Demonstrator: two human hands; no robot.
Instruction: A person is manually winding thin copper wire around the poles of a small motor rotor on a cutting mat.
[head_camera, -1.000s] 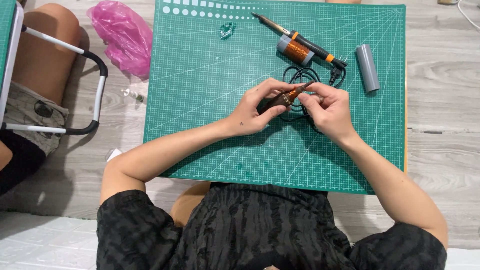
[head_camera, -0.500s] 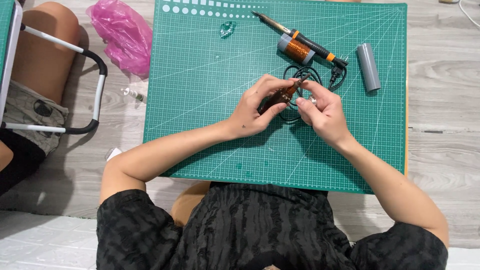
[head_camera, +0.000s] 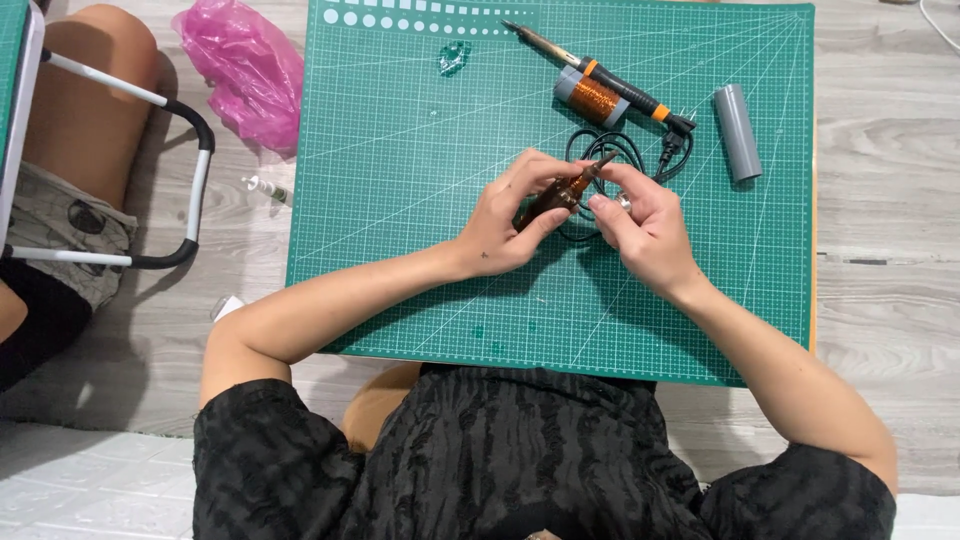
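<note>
Over a green cutting mat (head_camera: 400, 200), my left hand (head_camera: 515, 215) grips a small dark brown tool with a pointed tip (head_camera: 568, 188). My right hand (head_camera: 645, 225) pinches near the tool's tip, fingers closed around something small that I cannot make out. Both hands meet above a coiled black cable (head_camera: 600, 150). Just beyond them lie a soldering iron with an orange band (head_camera: 600, 70) and a spool of copper wire (head_camera: 592, 97).
A grey tube (head_camera: 737, 132) rests at the mat's right. A small clear item (head_camera: 452, 57) sits near the top. A pink plastic bag (head_camera: 245, 70) lies on the wooden floor to the left, beside another person's leg (head_camera: 85, 110) and a white-and-black frame (head_camera: 190, 170).
Both hands and the brown tool have shifted slightly; the tool's tip now points more up and to the right. Everything else is where it was.
</note>
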